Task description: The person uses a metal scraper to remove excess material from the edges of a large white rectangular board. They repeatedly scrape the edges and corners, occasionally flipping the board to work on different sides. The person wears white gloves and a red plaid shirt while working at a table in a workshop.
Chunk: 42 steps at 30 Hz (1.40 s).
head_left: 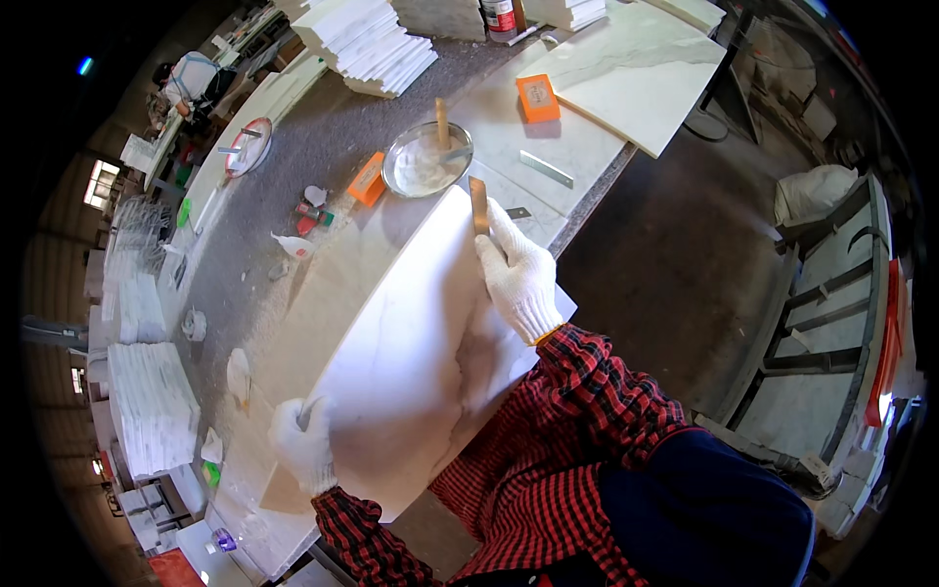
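A white marble-look slab (391, 362) with grey veins lies slantwise before me, over the near part of the workbench. My left hand (303, 442), in a white knitted glove, grips its lower left edge, thumb toward the face. In my gloved right hand (518, 272), near the slab's far end, is a wooden-handled tool (478, 203); its working end is hidden. A flat metal piece (517, 212) shows beside those fingers; I cannot tell whether it belongs to the tool. Just beyond sits a metal bowl (403, 172) of white paste, with another wooden-handled tool (442, 122) standing in it.
Two orange boxes (538, 99) flank the bowl, and a metal strip (546, 169) lies to its right. Stacks of white tiles (367, 49) stand at the back and left. A large slab (636, 73) overhangs the far right edge. Another person (196, 78) works at far left.
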Motion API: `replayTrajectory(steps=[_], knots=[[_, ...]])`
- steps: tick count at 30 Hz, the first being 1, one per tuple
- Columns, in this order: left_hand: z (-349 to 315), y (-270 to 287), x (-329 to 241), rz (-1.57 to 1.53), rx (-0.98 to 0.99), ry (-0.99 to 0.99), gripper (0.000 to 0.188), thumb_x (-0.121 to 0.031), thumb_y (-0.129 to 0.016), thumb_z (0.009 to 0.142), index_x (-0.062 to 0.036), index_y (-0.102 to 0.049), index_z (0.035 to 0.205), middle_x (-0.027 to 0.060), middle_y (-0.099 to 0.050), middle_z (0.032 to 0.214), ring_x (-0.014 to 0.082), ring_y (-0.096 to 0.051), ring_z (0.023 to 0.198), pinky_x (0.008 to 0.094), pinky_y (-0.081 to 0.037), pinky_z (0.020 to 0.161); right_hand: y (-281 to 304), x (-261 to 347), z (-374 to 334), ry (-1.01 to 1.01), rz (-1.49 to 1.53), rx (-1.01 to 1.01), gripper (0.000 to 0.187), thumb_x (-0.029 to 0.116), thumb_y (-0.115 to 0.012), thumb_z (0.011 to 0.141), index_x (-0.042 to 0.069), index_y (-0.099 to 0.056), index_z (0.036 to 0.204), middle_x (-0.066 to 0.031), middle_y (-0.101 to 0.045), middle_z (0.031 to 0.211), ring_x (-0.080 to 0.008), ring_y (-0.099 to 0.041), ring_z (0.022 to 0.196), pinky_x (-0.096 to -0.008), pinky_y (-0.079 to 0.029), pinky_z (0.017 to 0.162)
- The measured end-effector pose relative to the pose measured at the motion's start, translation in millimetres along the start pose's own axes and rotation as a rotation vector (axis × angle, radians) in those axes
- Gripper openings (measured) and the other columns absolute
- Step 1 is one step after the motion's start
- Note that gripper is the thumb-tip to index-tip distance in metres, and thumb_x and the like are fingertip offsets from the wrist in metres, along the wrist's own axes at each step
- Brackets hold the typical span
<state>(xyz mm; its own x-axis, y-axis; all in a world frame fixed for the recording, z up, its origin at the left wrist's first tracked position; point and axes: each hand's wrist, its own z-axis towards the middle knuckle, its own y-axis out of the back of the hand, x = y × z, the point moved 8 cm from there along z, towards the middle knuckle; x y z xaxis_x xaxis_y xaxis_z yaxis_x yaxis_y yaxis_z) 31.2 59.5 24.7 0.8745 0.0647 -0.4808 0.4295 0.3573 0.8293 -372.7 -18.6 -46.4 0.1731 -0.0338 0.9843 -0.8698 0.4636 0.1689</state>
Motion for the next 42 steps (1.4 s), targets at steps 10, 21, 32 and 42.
replayTrajectory(steps=[10,21,32,42], knots=[[0.1,-1.7,-4.2,-0.014,-0.005,0.044,0.035,-0.023,-0.085,0.076,0.0003,-0.059,0.076,0.0090,-0.059,0.071,0.0198,-0.053,0.065,0.0352,-0.047,0.064,-8.7,0.6,7.8,0.088,-0.022,-0.051,0.051,0.019,-0.066,0.096,0.017,-0.056,0.146,-0.0202,-0.074,0.102,-0.0346,-0.074,0.090,-0.0375,-0.056,0.081],[0.4,-3.5,-1.3,-0.009,-0.003,0.036,0.034,-0.022,-0.087,0.075,0.0002,-0.060,0.076,0.0100,-0.060,0.072,0.0209,-0.055,0.066,0.0349,-0.047,0.065,-6.7,-0.6,7.9,0.092,-0.050,-0.053,0.052,0.019,-0.066,0.096,0.022,-0.057,0.146,-0.0207,-0.074,0.100,-0.0342,-0.074,0.089,-0.0371,-0.056,0.081],[1.2,-1.2,-10.3,-0.002,-0.016,0.003,0.034,-0.023,-0.087,0.075,-0.0002,-0.062,0.077,0.0093,-0.060,0.072,0.0202,-0.055,0.067,0.0355,-0.048,0.066,-12.5,5.3,13.4,0.101,0.008,-0.035,0.051,0.021,-0.067,0.095,0.016,-0.057,0.145,-0.0216,-0.073,0.104,-0.0355,-0.073,0.096,-0.0367,-0.055,0.085],[0.3,-3.9,-7.3,-0.020,-0.005,0.033,0.032,-0.022,-0.086,0.074,0.0001,-0.062,0.077,0.0094,-0.061,0.071,0.0202,-0.056,0.067,0.0351,-0.048,0.065,-16.0,-5.5,15.6,0.040,0.049,-0.016,0.051,0.025,-0.066,0.096,0.025,-0.056,0.146,-0.0181,-0.075,0.103,-0.0332,-0.074,0.093,-0.0377,-0.055,0.083]])
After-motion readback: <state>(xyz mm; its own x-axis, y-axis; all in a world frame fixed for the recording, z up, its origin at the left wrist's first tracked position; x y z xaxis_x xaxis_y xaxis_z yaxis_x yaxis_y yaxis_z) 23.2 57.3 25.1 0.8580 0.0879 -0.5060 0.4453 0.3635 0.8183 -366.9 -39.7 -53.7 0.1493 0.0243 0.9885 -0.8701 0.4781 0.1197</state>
